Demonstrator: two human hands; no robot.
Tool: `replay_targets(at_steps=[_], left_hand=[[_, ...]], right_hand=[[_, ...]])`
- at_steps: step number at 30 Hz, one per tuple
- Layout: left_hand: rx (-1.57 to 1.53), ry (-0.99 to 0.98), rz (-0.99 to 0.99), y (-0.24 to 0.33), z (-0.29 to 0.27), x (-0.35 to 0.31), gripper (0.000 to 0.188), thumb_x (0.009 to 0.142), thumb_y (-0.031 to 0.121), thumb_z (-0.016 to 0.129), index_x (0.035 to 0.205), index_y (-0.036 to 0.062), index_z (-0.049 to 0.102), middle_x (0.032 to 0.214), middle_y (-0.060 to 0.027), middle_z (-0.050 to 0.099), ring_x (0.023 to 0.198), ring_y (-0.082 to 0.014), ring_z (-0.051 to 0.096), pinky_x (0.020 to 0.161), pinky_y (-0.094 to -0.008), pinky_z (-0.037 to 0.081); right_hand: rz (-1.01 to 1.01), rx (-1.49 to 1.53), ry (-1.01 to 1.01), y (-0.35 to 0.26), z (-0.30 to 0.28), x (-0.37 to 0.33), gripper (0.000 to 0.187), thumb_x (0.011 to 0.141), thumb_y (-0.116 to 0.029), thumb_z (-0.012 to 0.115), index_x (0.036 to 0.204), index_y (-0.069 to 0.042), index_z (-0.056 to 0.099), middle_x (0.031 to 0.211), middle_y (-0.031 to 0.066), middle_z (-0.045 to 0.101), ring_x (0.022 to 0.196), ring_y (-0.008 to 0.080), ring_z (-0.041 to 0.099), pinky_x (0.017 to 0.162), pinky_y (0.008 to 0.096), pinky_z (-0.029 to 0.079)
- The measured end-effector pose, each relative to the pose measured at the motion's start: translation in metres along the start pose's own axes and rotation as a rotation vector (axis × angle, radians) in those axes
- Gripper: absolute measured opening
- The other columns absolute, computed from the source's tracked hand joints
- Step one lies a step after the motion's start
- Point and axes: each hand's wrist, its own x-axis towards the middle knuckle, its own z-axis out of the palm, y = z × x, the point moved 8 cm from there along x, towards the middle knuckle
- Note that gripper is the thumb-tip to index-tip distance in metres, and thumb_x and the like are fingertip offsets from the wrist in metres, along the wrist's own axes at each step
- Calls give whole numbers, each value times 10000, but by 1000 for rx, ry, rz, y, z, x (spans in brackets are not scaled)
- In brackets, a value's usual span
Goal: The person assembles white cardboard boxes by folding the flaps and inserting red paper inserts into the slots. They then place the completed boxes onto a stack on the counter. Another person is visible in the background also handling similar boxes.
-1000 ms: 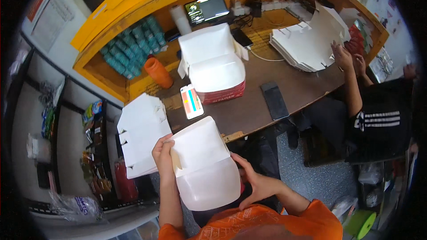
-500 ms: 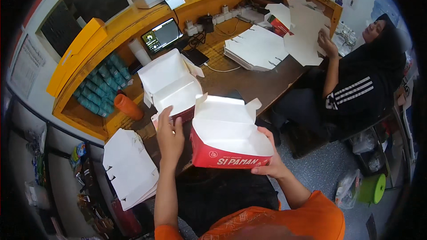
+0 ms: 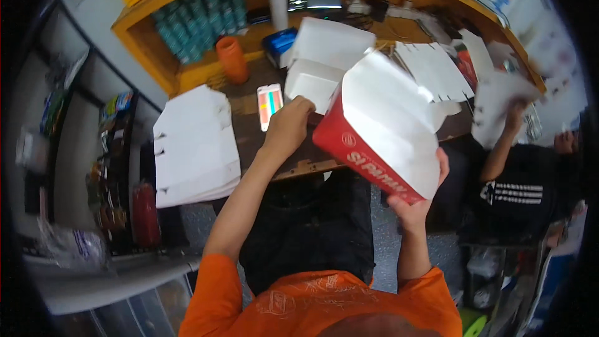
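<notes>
In my right hand (image 3: 415,209) is a red and white paper food box (image 3: 393,118), gripped at its right end. The box hangs over my lap, tilted, with its lid raised and white inside showing. A second paper food box (image 3: 315,84) stands on the desk behind it, lid up as well. My left hand (image 3: 290,126) has its fingers bent closed at the left near edge of that second box; the fingertips are partly hidden there. A phone (image 3: 270,107) with a lit screen lies just left of this hand.
A stack of flat white box blanks (image 3: 194,150) lies on the left of the desk, another stack (image 3: 437,68) at the right. An orange cylinder (image 3: 232,60) stands near several teal rolls (image 3: 199,22). On the right, a co-worker's hand (image 3: 515,112) holds a flat blank (image 3: 496,103).
The view has swung left, bringing the phone into sight. My left hand, formerly with fingers raised, has closed at the second box's edge. The box in my right hand has tipped, its right end lower.
</notes>
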Motion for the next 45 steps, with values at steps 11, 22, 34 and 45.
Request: replay_targets(at_steps=[11, 22, 34, 45], left_hand=[[13, 101, -25, -15, -18, -14, 191, 921, 53, 634, 1103, 1, 660, 1236, -163, 600, 1138, -382, 596, 971, -459, 498], [-95, 275, 51, 24, -30, -19, 346, 917, 212, 692, 1167, -11, 608, 1271, -202, 590, 1284, -412, 518, 1138, -520, 371], [17, -32, 178, 47, 3, 0, 275, 869, 207, 743, 933, -21, 602, 906, -183, 610, 903, -387, 580, 828, -468, 451], [39, 13, 107, 52, 6, 16, 278, 898, 172, 729, 988, -55, 596, 923, -218, 609, 915, -416, 581, 801, -481, 460]], right_hand=[[-297, -569, -436, 21, 106, 115, 930, 645, -64, 854, 1477, -170, 451, 1520, 227, 291, 1358, 408, 463, 1009, 442, 534], [-404, -644, -290, 74, 123, 95, 947, 641, -140, 894, 1457, -122, 414, 1515, 293, 296, 1326, 509, 469, 967, 479, 546], [-365, -714, -512, 82, 96, 80, 524, 849, -68, 770, 1306, -24, 519, 1324, 245, 471, 1161, 439, 586, 960, 459, 521], [-517, -886, -497, 83, 97, 78, 251, 807, -67, 666, 1057, -81, 655, 1115, 125, 604, 1181, 338, 564, 1028, 470, 452]])
